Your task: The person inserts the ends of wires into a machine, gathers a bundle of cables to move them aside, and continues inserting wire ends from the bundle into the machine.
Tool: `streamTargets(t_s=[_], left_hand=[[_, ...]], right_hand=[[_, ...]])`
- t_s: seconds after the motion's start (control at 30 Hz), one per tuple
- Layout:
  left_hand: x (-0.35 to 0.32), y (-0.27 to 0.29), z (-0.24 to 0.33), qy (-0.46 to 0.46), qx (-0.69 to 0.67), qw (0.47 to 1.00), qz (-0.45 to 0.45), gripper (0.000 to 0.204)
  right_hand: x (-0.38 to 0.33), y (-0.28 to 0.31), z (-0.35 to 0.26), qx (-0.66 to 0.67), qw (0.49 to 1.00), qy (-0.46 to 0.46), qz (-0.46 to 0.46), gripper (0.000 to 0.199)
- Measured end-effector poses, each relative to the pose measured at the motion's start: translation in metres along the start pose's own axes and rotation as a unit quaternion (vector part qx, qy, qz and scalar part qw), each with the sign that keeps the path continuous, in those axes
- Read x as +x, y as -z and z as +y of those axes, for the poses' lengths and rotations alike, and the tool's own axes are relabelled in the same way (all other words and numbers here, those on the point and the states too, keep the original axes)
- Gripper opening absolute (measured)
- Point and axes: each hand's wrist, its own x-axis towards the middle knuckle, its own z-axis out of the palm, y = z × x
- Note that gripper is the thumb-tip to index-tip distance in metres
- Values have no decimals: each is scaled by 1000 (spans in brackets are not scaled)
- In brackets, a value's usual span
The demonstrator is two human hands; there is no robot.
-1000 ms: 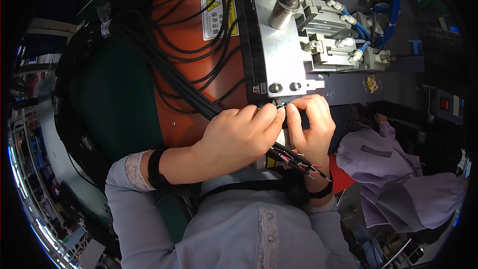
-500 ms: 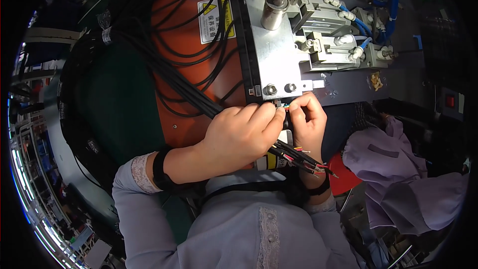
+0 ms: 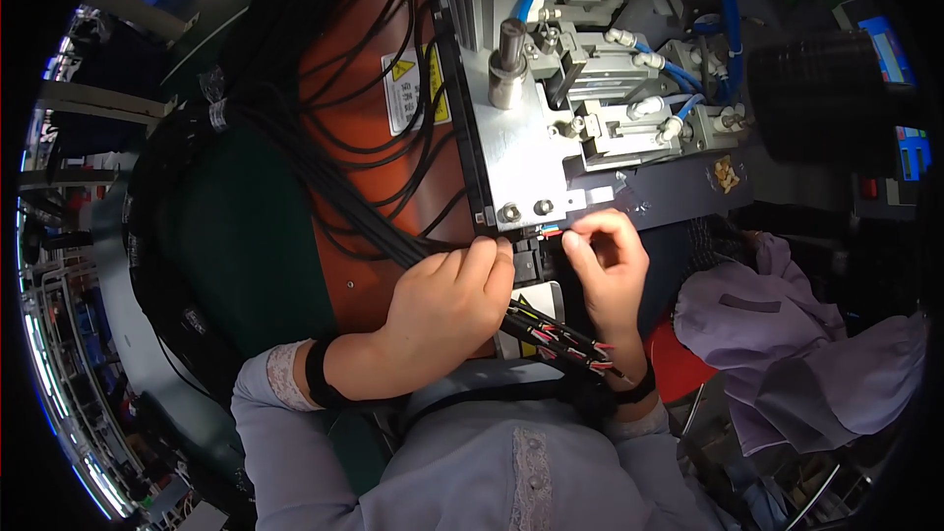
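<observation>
- Head view is filled at its centre by two bare hands working just under a grey metal plate (image 3: 521, 152) of a machine.
- The left hand (image 3: 447, 300) is seen at centre frame, fingers curled around a bundle of black cables (image 3: 344, 206) that runs up to the upper left across an orange panel (image 3: 339, 59); the fingertips are pressed near a small black connector block (image 3: 531, 258) at the plate's lower edge.
- The right hand (image 3: 605, 270) is seen just right of centre, thumb and forefinger pinched narrowly together on a thin wire end beside the connector block; the wire itself is too small to be told apart clearly.
- A bundle of thin wires (image 3: 556, 339) with red and white ends is laid between the two wrists, below the connector block, running toward the lower right.
- Two bolts (image 3: 526, 209) are set in the plate's lower edge, just above the fingers.
- Pneumatic cylinders with blue hoses (image 3: 678, 69) are mounted at upper right of the plate.
- A yellow and white warning label (image 3: 413, 88) is stuck on the orange panel.
- A lilac cloth (image 3: 787, 334) is heaped at the right of the frame.
- Black wristbands are worn on both forearms, which enter from the lower edge in lilac sleeves.
</observation>
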Motion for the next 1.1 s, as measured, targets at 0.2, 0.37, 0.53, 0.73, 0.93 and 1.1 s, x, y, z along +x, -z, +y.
streamTargets(t_s=[0.2, 0.37, 0.53, 0.73, 0.93, 1.1], left_hand=[[17, 21, -12, -36, -152, 988, 12, 19], [27, 23, -9, -100, -234, 959, 129, 27], [2, 36, -13, -81, -228, 954, 175, 29], [-47, 43, -32, -71, -230, 954, 178, 30], [-72, 44, -36, -89, -264, 939, 200, 23], [-67, 31, -37, -105, -282, 942, 148, 28]], right_hand=[[4, 24, -45, 40, 952, 226, -205, 18], [-3, 18, -44, 60, 976, 180, -110, 16], [-13, -5, -51, 75, 982, 169, -48, 17], [-44, -69, -70, 110, 973, 204, 23, 18], [-63, -83, -68, 36, 980, 196, 6, 17], [-59, -71, -63, 76, 991, 109, -23, 11]])
